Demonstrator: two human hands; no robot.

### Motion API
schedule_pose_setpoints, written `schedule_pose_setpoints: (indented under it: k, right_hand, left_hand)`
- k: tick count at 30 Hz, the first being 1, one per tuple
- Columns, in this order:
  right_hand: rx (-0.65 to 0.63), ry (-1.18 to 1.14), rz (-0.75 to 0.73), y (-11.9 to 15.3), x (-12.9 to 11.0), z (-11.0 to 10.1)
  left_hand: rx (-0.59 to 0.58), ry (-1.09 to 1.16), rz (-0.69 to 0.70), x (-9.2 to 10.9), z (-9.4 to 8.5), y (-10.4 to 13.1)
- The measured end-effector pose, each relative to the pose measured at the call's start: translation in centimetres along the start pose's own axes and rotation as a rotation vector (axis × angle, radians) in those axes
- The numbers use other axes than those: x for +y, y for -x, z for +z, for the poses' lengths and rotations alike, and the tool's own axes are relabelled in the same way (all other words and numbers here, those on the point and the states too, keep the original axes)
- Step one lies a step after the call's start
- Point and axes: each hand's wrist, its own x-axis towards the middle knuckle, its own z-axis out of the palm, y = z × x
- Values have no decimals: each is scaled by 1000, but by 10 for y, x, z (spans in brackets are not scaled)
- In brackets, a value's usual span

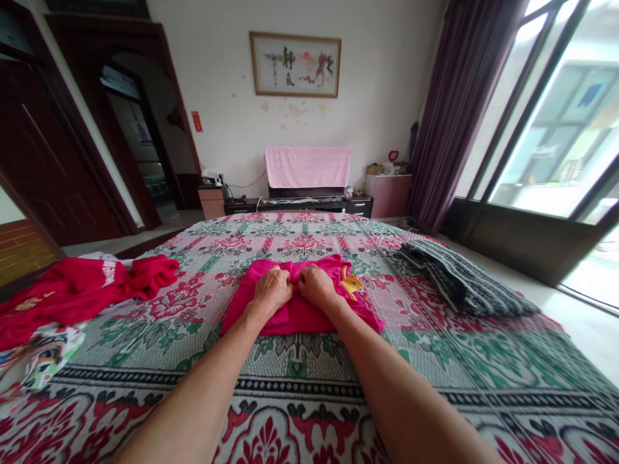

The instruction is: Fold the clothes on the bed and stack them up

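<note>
Gripping a pink garment with left hand and right hand, close together over its middle. Fingers of both curled closed on the cloth, with tips mostly tucked out of sight; impossible to tell how many layers caught. Lying flat and layered on the bed, well inside the left and right edges and short of the far edge.

Chief risk: a crooked crease, from uneven pull by left and right. Could also bunch cloth into a ridge between the hands, with slack left at both sides. Might catch only the top layer and drag it off any beneath, from too shallow a pinch. At the garment's right side, a yellow piece jutting out; liable to twist or get trapped crookedly. Just outside the right forearm, a flared near corner of the garment, easily pushed askew by a brush of the arm. Possible, too, to ruck up the patterned cover by pressing down while dragging.

Less pressing: towards the bed's left edge, red clothing heaped loosely beside printed white cloth, prone to slipping from a tug on the cover. Near the right edge, well apart, a striped dark cloth, open to shifting likewise.
</note>
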Motion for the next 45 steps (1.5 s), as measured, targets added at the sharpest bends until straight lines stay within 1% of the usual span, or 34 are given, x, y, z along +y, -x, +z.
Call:
schedule_pose_setpoints:
  k: [3, 7, 12, 16, 20, 25, 27, 29, 31, 32, 35, 37, 38, 39, 41, 43, 45]
  right_hand:
    - [5, -56, -33, 0, 2, 2]
    - [55, -94, -91, 1, 5, 4]
    - [7, -60, -159, 1, 7, 3]
    - [9, -45, -167, 0, 8, 4]
    - [40, -58, -173, 2, 8, 3]
    - [-46, -6, -254, 4, 5, 1]
    - [-60, 17, -255, 3, 4, 1]
    - [-56, 16, -238, 3, 4, 1]
    - [-31, -9, -200, 2, 4, 0]
    - [-5, -27, -177, 2, 4, 0]
    - [99, -86, -162, 2, 0, -1]
    - [139, -120, -234, 2, -3, -1]
    - [134, -128, -283, 2, -6, 0]
    - [113, -126, -328, 2, -7, 0]
    - [40, -103, -387, 4, -10, 1]
    - [-24, -85, -393, 5, -11, 2]
    - [-50, -81, -356, 7, -11, 1]
  left_hand:
    - [16, -15, 11, 1, 1, 1]
    - [22, -22, 20, 0, 2, 0]
    - [-7, 16, 30, -8, -1, -5]
    - [-66, 7, -10, -10, -7, -6]
    - [-46, 4, -84, -7, -11, -3]
    - [-21, 48, -177, -6, -15, -3]
    - [-23, 70, -157, -7, -16, -4]
    - [-49, 99, -90, -7, -17, -3]
    - [-82, 130, -35, -7, -21, -3]
    - [-81, 141, -33, -8, -24, -3]
    - [-3, 135, -110, -19, -38, -5]
    - [41, 113, -195, -33, -48, -5]
    - [35, 104, -239, -41, -52, -4]
    - [6, 98, -284, -50, -56, -1]
    - [-103, 88, -363, -68, -61, 7]
    - [-241, 100, -420, -82, -63, 21]
    - [-344, 157, -453, -91, -63, 36]
